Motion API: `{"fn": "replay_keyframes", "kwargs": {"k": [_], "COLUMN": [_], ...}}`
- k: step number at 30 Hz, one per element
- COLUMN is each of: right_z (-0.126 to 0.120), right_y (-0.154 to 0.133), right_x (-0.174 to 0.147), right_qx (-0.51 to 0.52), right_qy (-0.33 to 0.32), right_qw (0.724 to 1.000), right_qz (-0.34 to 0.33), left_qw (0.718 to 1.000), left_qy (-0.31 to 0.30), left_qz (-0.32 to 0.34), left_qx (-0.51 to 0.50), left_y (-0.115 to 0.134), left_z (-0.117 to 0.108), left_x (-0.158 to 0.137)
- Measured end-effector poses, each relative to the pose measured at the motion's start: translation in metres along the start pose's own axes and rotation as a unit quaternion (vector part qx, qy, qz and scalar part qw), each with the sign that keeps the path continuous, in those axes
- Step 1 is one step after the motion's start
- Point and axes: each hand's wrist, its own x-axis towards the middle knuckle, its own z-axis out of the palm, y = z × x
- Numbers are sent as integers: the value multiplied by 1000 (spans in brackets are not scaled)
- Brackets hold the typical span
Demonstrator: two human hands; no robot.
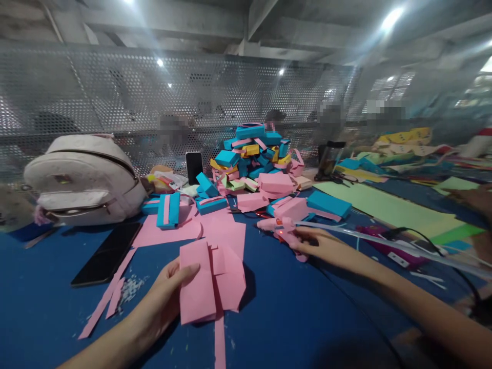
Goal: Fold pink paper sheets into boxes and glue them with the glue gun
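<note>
At the near side, open blue table (pixel 280 328) lies between the two forearms, giving room right of the paper, and a narrow pink strip (pixel 219 341) runs down from under the paper to the lower edge of view. The left forearm comes in from the lower left, and the left hand (pixel 169 287) is clamped on a folded pink paper piece (pixel 198 287), thumb flat across its front, fingers behind (mostly hidden). The piece stands right of the palm, its flaps spread out on the side away from that grip. The right forearm reaches in from the lower right; the right hand (pixel 313 243) is closed around the handle of a pink glue gun (pixel 280 230), whose nozzle points left, near the upper right of the paper but apart from it. A dark phone (pixel 107 256) lies on the left, and a purple object (pixel 390 251) sits beyond the right wrist. Past the hands, pink sheets (pixel 230 233) cover the middle, with green sheets (pixel 388 205) to the right. Farther back rise a pile of blue, pink and yellow paper boxes (pixel 249 159), a pale backpack (pixel 82 179) on the left and, behind everything, a perforated metal screen (pixel 215 97).
</note>
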Motion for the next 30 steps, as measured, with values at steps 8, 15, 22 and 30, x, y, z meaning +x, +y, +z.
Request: {"fn": "replay_keyframes", "kwargs": {"k": [8,15,22,30], "right_z": [10,20,17,20], "right_y": [-7,-21,-48,-93], "right_x": [-7,-10,-11,-11], "right_qx": [-53,9,42,50], "right_qy": [32,-15,6,-82], "right_qw": [998,1000,999,995], "right_qz": [-17,24,28,-31], "left_qw": [1000,1000,999,999], "left_qy": [-6,-17,-25,-8], "left_qz": [0,10,27,33], "left_qx": [-1,19,25,18], "left_y": [-1,-4,-6,-6], "left_z": [-2,-7,-7,-1], "left_x": [1,0,-1,-1]}}
